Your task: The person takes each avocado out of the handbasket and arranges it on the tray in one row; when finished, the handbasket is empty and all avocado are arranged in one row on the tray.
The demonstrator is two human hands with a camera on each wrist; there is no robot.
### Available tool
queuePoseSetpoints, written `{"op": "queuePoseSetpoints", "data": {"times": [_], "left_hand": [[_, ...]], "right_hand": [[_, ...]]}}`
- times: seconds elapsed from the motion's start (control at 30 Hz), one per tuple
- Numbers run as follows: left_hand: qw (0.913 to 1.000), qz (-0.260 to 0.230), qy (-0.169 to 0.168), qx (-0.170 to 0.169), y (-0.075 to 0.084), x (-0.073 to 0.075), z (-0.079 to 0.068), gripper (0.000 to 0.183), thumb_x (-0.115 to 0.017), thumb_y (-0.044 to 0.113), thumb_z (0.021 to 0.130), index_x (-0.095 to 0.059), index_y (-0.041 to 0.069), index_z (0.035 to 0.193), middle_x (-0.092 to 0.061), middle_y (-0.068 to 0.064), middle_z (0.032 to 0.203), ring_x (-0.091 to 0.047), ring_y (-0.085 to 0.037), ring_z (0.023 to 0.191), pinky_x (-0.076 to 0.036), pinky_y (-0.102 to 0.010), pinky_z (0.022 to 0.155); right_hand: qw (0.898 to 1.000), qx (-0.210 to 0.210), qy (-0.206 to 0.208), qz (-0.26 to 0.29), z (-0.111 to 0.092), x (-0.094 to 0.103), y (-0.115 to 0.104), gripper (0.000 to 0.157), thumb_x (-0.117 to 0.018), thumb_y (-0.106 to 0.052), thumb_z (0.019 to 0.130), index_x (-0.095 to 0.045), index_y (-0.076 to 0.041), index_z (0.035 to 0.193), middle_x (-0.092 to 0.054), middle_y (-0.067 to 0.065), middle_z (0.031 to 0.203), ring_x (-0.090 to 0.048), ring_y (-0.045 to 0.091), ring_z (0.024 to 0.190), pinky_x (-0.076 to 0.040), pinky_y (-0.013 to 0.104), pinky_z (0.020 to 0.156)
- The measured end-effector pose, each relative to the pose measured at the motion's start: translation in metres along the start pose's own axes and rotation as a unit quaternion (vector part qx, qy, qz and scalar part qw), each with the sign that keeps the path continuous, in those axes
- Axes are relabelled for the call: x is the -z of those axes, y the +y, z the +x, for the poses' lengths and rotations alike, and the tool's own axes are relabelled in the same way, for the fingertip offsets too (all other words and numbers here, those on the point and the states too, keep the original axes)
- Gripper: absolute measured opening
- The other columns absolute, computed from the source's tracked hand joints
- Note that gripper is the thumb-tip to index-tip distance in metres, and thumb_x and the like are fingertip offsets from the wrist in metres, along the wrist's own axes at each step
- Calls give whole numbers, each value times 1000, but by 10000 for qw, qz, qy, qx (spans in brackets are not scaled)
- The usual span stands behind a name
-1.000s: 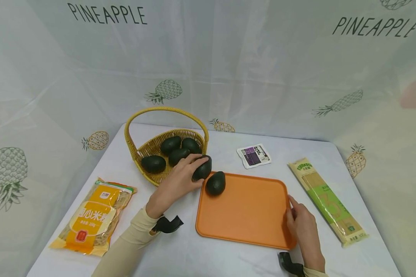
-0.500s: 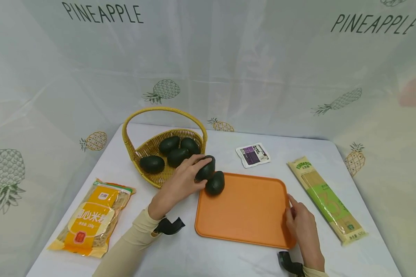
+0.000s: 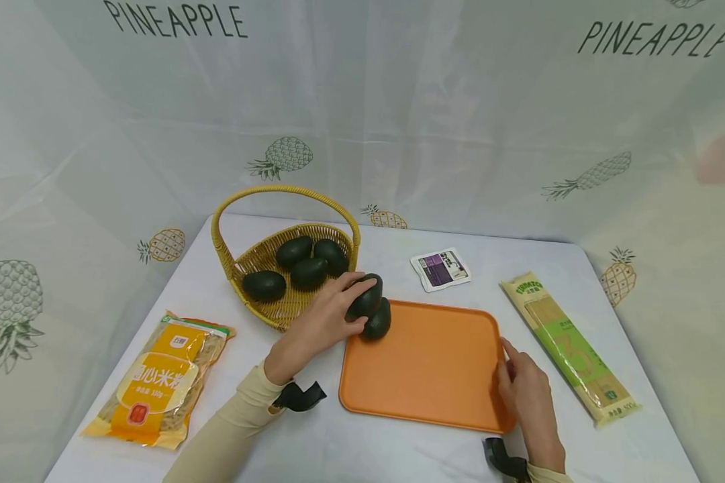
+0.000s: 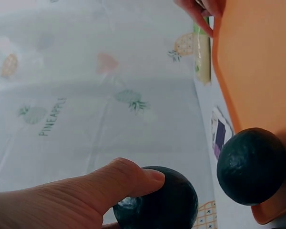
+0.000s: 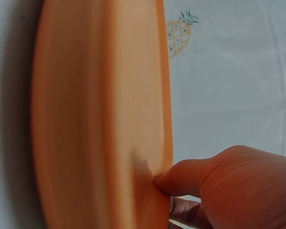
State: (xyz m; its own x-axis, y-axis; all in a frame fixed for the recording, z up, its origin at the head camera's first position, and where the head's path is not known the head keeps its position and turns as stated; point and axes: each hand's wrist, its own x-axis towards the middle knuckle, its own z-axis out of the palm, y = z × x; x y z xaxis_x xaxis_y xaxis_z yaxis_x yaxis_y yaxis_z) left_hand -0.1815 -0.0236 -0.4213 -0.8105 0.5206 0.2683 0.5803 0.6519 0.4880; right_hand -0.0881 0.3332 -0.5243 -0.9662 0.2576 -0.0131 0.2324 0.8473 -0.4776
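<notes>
My left hand grips a dark green avocado above the tray's upper left corner. Its thumb lies across the avocado in the left wrist view. Just behind and below it, a second avocado rests on the orange tray. My right hand pinches the tray's right edge, thumb on the rim in the right wrist view. Left of the tray stands a yellow wicker basket with an arched handle, holding several avocados.
A yellow bag of rice noodles lies at the left. A small white and purple packet is behind the tray. To the right lies a long green and beige noodle pack. A pineapple-print curtain hangs behind the table.
My left hand has carried the avocado a little to the right, away from the basket, so it now partly covers the one on the tray. The right hand stays at the tray's edge.
</notes>
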Motion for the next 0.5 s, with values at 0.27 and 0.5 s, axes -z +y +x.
{"op": "queuePoseSetpoints", "data": {"times": [0.27,0.5], "left_hand": [[9998,-68,-130,93,4,-3,1,65,-87,10,89,-62,7,148,-57,-21,152,-61,-42,134,-54,-53,112],[9997,-97,-217,93,6,-8,2,65,-87,10,88,-63,7,148,-57,-20,153,-62,-41,133,-57,-51,108]], "right_hand": [[10000,-7,-17,20,-1,0,1,49,-61,-3,102,-55,7,150,-57,14,82,-50,23,71,-38,28,60],[9988,289,381,41,-1,-2,3,47,-64,1,99,-59,10,144,-55,11,77,-47,20,67,-35,27,58]]}}
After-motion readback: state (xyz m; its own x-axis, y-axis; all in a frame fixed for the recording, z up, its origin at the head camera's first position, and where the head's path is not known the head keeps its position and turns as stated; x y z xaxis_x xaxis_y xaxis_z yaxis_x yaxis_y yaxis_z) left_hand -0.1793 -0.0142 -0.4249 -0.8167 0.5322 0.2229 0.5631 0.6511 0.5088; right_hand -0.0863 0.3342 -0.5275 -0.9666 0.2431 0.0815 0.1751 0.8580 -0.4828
